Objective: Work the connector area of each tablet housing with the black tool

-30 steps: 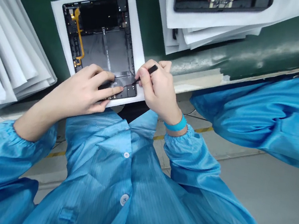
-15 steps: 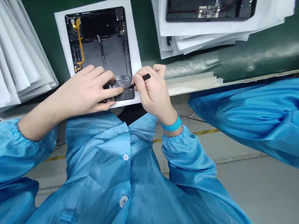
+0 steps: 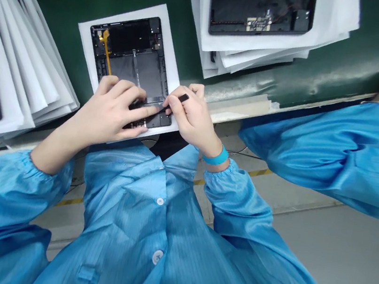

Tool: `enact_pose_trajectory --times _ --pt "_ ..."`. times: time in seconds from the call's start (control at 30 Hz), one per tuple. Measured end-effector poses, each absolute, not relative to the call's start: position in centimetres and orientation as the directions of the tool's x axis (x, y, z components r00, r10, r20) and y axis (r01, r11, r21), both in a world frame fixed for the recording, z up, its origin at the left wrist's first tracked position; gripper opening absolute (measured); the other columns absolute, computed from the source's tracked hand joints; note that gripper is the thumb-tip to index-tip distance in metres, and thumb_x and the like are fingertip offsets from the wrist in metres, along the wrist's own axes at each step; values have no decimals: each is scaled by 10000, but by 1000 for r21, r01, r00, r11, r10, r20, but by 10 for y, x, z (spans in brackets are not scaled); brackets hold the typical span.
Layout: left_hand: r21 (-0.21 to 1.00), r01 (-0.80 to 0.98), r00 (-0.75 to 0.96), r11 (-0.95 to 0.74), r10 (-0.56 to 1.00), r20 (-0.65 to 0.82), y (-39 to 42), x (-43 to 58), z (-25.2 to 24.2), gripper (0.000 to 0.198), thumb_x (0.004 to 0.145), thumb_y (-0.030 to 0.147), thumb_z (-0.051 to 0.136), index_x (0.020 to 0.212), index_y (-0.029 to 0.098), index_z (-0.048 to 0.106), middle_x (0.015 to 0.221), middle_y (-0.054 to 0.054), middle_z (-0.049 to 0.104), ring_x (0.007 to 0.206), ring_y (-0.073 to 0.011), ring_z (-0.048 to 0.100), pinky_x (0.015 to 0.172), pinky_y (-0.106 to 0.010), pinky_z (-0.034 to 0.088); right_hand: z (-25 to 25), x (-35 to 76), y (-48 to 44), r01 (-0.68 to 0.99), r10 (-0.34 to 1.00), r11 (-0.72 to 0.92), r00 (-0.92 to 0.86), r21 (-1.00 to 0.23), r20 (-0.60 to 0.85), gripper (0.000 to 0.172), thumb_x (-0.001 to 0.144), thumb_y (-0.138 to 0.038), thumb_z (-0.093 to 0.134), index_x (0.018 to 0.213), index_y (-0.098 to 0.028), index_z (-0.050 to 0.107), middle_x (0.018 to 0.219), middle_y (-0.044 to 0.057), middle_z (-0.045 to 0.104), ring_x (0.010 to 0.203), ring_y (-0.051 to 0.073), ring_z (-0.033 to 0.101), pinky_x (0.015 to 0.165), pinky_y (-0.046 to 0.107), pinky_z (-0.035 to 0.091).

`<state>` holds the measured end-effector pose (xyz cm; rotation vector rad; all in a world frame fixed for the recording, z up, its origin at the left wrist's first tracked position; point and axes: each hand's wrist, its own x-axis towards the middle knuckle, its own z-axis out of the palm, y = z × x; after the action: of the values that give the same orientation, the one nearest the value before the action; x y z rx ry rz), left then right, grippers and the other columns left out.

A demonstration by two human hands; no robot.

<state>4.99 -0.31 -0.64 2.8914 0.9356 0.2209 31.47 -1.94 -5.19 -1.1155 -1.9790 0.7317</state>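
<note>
The open back housing of a tablet (image 3: 129,69) lies flat on a white sheet (image 3: 84,36), with an orange flex cable (image 3: 105,51) running down its upper left side, and everything else sits around that housing. The left hand (image 3: 109,108) is open, its fingers spread and resting on the housing's lower edge, with the index finger stretched toward the right. The right hand (image 3: 191,116) is closed in a pinch on black-handled tweezers (image 3: 182,97), whose thin tip reaches the housing's lower right area just beside the left index fingertip; what the tip touches is too small to tell. A teal wristband (image 3: 215,158) circles the right wrist, below the housing, and both arms wear blue smock sleeves (image 3: 235,191). Beyond the housing lies a stack of white sheets (image 3: 256,52) holding another tablet housing (image 3: 261,10), and left of it fans a second stack of sheets (image 3: 20,55). To its right, a co-worker's blue sleeve (image 3: 316,151) crosses the view, apart from the person's own hands
</note>
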Motion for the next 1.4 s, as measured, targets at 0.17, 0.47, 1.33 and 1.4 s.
enact_pose_trajectory --times 0.17,0.47,1.33,1.4 --pt "589 670 375 -452 891 256 -28 28 -9 550 1141 527 642 1659 353 582 1638 -63 639 1531 -379 574 1330 -662 418 -56 314 -19 480 873 473 -367 -739 320 564 1231 -610 247 994 -280 637 934 29 732 907 255 689 1158 571 464" --pt "710 625 336 -325 933 131 -69 3 -10 501 1158 420 589 1654 358 578 1757 -119 563 1653 -375 532 1387 -645 434 -54 317 -17 434 872 473 -357 -767 335 620 1211 -685 249 978 -278 655 867 34 725 859 250 673 1093 543 516" --pt "471 675 630 -567 776 32 -23 54 -13 438 1109 632 692 1400 319 787 1605 -106 664 1608 -467 484 1351 -808 269 -45 316 -20 493 871 421 -454 -761 187 680 1170 -785 235 1025 -281 668 1034 58 710 1139 292 722 1262 646 510" --pt "542 684 514 -488 850 116 -33 46 -9 486 1110 587 703 1541 362 713 1708 -87 586 1674 -429 426 1400 -741 277 -46 317 -26 429 931 334 -289 -839 223 646 1182 -762 272 1013 -278 664 1033 61 707 1097 276 726 1213 599 567"
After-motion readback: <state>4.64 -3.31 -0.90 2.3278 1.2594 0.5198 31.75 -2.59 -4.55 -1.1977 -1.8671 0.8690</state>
